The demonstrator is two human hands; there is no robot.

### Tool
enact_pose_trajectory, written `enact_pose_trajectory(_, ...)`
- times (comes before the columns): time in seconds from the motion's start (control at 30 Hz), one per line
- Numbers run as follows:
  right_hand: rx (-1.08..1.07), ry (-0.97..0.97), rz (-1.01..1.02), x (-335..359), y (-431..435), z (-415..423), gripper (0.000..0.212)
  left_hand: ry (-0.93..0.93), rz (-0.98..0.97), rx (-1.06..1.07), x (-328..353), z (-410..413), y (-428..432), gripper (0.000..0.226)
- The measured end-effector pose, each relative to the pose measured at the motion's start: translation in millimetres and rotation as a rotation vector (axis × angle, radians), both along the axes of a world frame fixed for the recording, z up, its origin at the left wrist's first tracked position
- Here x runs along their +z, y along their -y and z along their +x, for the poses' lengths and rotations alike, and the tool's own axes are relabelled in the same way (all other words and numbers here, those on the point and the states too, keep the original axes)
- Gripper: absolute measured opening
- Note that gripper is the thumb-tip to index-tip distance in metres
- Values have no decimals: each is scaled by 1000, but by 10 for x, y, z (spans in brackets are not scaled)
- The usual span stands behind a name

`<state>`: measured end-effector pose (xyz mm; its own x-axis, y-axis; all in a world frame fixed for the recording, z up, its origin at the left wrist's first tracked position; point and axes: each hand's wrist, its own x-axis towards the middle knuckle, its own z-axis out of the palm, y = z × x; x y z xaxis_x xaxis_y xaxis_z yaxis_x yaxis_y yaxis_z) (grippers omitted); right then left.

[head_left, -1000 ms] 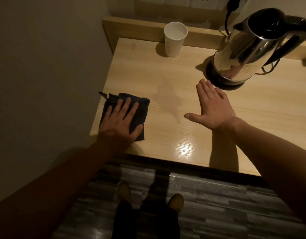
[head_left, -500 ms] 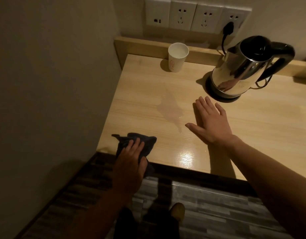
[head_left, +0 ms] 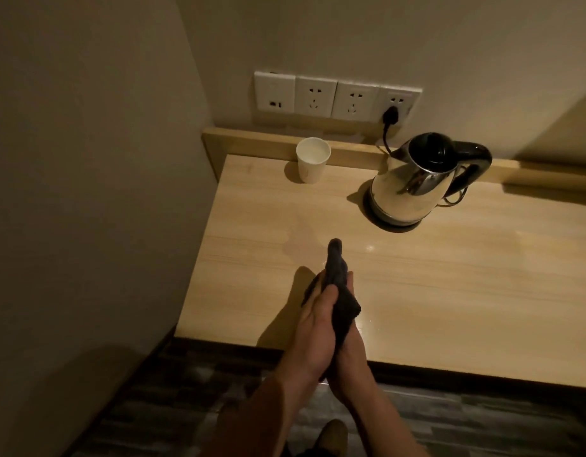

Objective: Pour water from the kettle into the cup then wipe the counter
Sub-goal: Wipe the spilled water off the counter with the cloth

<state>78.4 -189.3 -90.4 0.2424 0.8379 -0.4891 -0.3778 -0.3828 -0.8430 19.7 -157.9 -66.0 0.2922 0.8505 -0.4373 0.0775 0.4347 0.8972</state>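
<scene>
I see the cloth [head_left: 337, 291] pressed between my two hands above the near part of the table [head_left: 450, 291]. It is dark, almost charcoal, soft and nappy like a small towel, bunched into a twisted roll. One end sticks up past my fingertips as a blunt rounded tip, and a thicker fold bulges out to the right between my palms. My left hand [head_left: 313, 328] is clasped over it from the left with the thumb laid across the fabric; my right hand [head_left: 347, 354] closes on it from the other side, so both are grasping the cloth, palm against palm.

Beyond the cloth tip, a faint wet patch [head_left: 296, 247] darkens the pale wood-grain tabletop, which looks smooth and laminated, with small glints of light on it. The near edge carries a dark band.

Farther back on the left, the cup [head_left: 313, 163] stands upright near the raised wooden ledge [head_left: 258, 141]. It is white, tapered and looks like paper; I cannot tell its fill level. To its right, well apart, the kettle [head_left: 417, 189] sits on its round dark base, a rounded body of polished steel with a black lid and a curved black handle. Its cord runs up to a black plug [head_left: 391, 114] in the rightmost of four white wall sockets [head_left: 334, 97].
</scene>
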Motion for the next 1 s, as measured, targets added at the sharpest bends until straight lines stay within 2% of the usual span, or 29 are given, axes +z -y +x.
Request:
enact_pose_trajectory(0.03,-61,-135,3,61,-46,24,79,-17,27,-64,45,30,-47,32)
enact_pose_trajectory(0.07,-148,-278,4,106,-102,46,77,-31,56,-141,97,60,-91,33)
enact_pose_trajectory(0.13,-269,-504,-18,122,-221,92,55,-111,101,-280,189,97,-155,42)
enact_pose_trajectory(0.17,-299,-524,9,103,-276,121,59,-192,147,-288,199,69,-194,48)
enact_pose_trajectory(0.27,-370,-598,39,109,-512,359,79,-266,210,-159,219,-236,-530,64)
enact_pose_trajectory(0.37,-309,-343,84,155,-913,650,75,-629,425,-186,-190,-742,-1053,74)
enact_pose_trajectory(0.43,-127,-134,91,175,-1214,826,75,-926,511,-301,-591,-1112,-1356,76)
enact_pose_trajectory(0.5,97,114,79,123,-1521,955,90,-1118,569,-387,-952,-1387,-1524,77)
enact_pose_trajectory(0.57,337,478,135,-4,-1826,957,87,-1207,592,-407,-1187,-1522,-1600,78)
enact_pose_trajectory(0.63,578,991,71,-305,-2070,901,82,-1256,617,-399,-1305,-1541,-1628,76)
enact_pose_trajectory(0.67,653,1224,2,-465,-2133,833,82,-1268,622,-407,-1325,-1529,-1633,75)
enact_pose_trajectory(0.73,677,1515,-47,-716,-2161,662,78,-1279,641,-411,-1314,-1507,-1626,76)
enact_pose_trajectory(0.8,615,1645,19,-848,-2161,575,72,-1280,700,-386,-1271,-1499,-1603,76)
enact_pose_trajectory(0.87,610,1682,91,-877,-2239,626,70,-1258,733,-367,-1260,-1502,-1602,73)
enact_pose_trajectory(1.0,791,1645,97,-882,-2411,818,77,-1238,756,-382,-1354,-1539,-1626,70)
